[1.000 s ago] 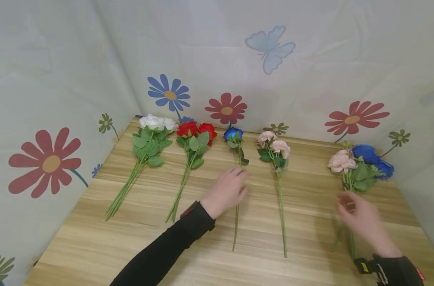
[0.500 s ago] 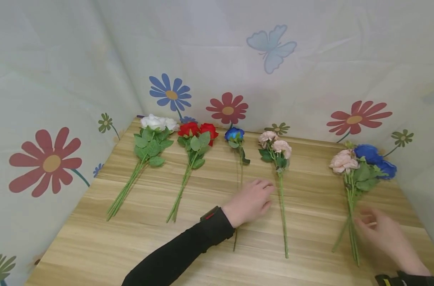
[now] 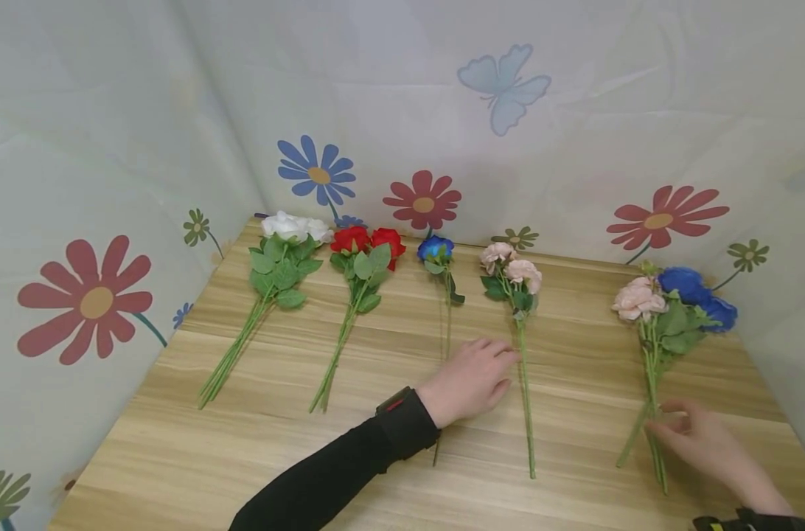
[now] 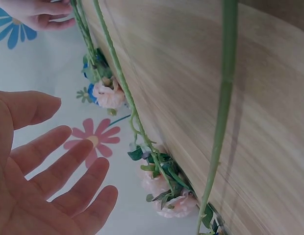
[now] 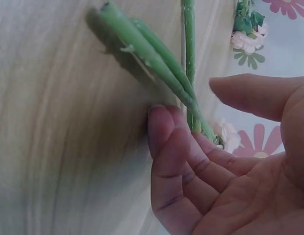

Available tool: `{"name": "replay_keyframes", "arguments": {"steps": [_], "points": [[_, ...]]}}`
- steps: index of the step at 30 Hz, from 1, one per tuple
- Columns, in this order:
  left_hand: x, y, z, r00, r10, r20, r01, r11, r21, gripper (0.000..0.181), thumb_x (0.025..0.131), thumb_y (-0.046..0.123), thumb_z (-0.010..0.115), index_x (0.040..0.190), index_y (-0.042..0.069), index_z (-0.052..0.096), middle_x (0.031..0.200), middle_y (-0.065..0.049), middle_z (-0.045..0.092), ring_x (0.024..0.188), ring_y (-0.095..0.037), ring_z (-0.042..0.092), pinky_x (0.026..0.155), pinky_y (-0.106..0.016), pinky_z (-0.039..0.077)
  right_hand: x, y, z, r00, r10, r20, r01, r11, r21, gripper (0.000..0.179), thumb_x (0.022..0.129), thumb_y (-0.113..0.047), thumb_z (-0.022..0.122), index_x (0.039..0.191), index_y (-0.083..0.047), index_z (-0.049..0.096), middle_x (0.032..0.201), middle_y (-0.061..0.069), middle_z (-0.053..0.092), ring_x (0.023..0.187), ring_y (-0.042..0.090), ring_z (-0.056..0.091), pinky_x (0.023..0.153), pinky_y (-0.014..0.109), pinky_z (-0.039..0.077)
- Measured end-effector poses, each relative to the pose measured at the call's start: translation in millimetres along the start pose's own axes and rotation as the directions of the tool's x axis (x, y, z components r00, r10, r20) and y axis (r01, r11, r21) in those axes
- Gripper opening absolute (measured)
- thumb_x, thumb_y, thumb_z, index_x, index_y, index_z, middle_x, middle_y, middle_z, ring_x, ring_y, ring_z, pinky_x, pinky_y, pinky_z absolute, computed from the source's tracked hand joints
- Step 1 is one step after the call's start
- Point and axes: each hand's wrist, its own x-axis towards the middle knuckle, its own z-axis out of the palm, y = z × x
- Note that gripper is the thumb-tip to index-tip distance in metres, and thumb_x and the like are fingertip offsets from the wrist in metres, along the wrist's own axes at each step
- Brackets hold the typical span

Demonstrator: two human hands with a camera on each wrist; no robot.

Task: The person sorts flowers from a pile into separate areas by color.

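Note:
In the head view, my left hand (image 3: 472,380) hovers over the stem of a single blue rose (image 3: 436,248), its fingertips close to the stem of a pink flower spray (image 3: 523,274). The left wrist view shows this hand (image 4: 49,181) with fingers spread, holding nothing. At the right, my right hand (image 3: 704,442) is beside the lower stems (image 3: 653,435) of a mixed bunch with blue flowers (image 3: 684,285) and a pink flower (image 3: 639,299). In the right wrist view, its bent fingers (image 5: 169,127) reach under the green stems (image 5: 147,56); the thumb stands apart from them.
A bunch of white roses (image 3: 290,227) and a bunch of red roses (image 3: 349,240) lie at the left on the wooden table (image 3: 177,464). A pale cloth backdrop (image 3: 389,96) printed with flowers and a butterfly rises behind the table.
My left hand has moved right, from the blue rose's stem toward the pink spray. My right hand slid down and right from the mixed bunch, then came back to its lower stems.

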Motion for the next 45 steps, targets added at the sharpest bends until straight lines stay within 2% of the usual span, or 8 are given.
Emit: {"name": "replay_keyframes", "arguments": {"steps": [13,20,29,32,36,38,41,45], "points": [[-2.1,2.5,0.9,1.0,-0.003,0.004,0.003,1.0,-0.008,0.039,0.094,0.026,0.058,0.13,0.013,0.056,0.128,-0.001,0.055,0.119,-0.02,0.05,0.101,-0.033,0.041,-1.2,6,4,1.0,0.009,0.006,-0.009,0.999,0.032,0.051,0.088,-0.011,0.063,0.118,0.022,0.039,0.084,0.023,0.066,0.075,0.03,0.063,0.062,0.037,0.052],[-2.8,2.2,1.7,1.0,0.0,-0.003,0.0,1.0,-0.019,0.039,0.093,0.026,0.059,0.13,0.013,0.056,0.129,-0.002,0.055,0.119,-0.02,0.05,0.101,-0.033,0.041,-3.8,5,1,0.997,0.045,0.068,-0.061,0.965,0.254,0.053,0.096,-0.012,0.053,0.127,0.023,0.029,0.095,0.022,0.065,0.075,0.01,0.061,0.065,0.026,0.051],[-3.1,3.3,2.4,1.0,-0.001,-0.004,0.001,1.0,-0.015,0.038,0.093,0.026,0.059,0.129,0.013,0.057,0.128,-0.001,0.055,0.118,-0.019,0.05,0.101,-0.033,0.041,2.9,-4,-5,0.966,0.112,0.235,-0.216,0.847,0.485,0.068,0.104,-0.032,0.037,0.139,0.022,0.015,0.121,0.015,0.052,0.092,0.003,0.056,0.081,0.025,0.051],[-3.7,3.9,2.3,1.0,-0.004,-0.001,0.004,1.0,-0.011,0.038,0.093,0.026,0.059,0.129,0.013,0.057,0.128,-0.001,0.055,0.119,-0.019,0.05,0.1,-0.034,0.042,4.5,-5,-2,0.967,0.071,0.243,-0.22,0.71,0.669,0.06,0.103,-0.03,0.039,0.139,0.014,0.021,0.121,0.007,0.048,0.094,0.004,0.056,0.08,0.023,0.051],[-4.5,3.9,2.4,1.0,-0.005,0.003,0.005,1.0,-0.005,0.039,0.094,0.027,0.058,0.13,0.013,0.056,0.129,-0.001,0.055,0.12,-0.019,0.05,0.101,-0.034,0.041,4.2,-8,3,0.981,-0.016,0.191,-0.161,0.477,0.864,0.028,0.103,-0.02,0.042,0.125,-0.002,0.039,0.107,-0.001,0.052,0.089,0.007,0.057,0.076,0.02,0.052],[-4.9,3.5,3.0,1.0,-0.003,0.003,0.003,1.0,-0.004,0.039,0.094,0.027,0.058,0.13,0.014,0.056,0.13,-0.001,0.054,0.12,-0.019,0.049,0.102,-0.034,0.04,3.9,-10,5,0.984,-0.058,0.169,-0.128,0.427,0.895,0.021,0.103,-0.019,0.042,0.12,-0.007,0.043,0.104,-0.002,0.054,0.087,0.008,0.058,0.074,0.02,0.052],[-5.9,2.1,4.3,1.0,-0.002,0.002,0.002,1.0,-0.008,0.038,0.094,0.027,0.057,0.13,0.014,0.056,0.13,-0.001,0.054,0.12,-0.019,0.049,0.103,-0.034,0.039,5.1,-14,9,0.989,-0.081,0.127,-0.082,0.416,0.906,0.019,0.103,-0.017,0.042,0.118,-0.007,0.044,0.098,0.001,0.056,0.083,0.01,0.058,0.07,0.02,0.051],[-7.3,0.3,6.0,1.0,-0.006,0.008,0.006,1.0,-0.016,0.038,0.094,0.026,0.057,0.13,0.014,0.055,0.13,-0.001,0.054,0.121,-0.019,0.049,0.104,-0.034,0.038,7.4,-20,14,0.994,-0.066,0.083,-0.041,0.478,0.878,0.024,0.102,-0.018,0.042,0.119,-0.002,0.04,0.092,-0.001,0.056,0.078,0.01,0.057,0.064,0.019,0.048]]}}
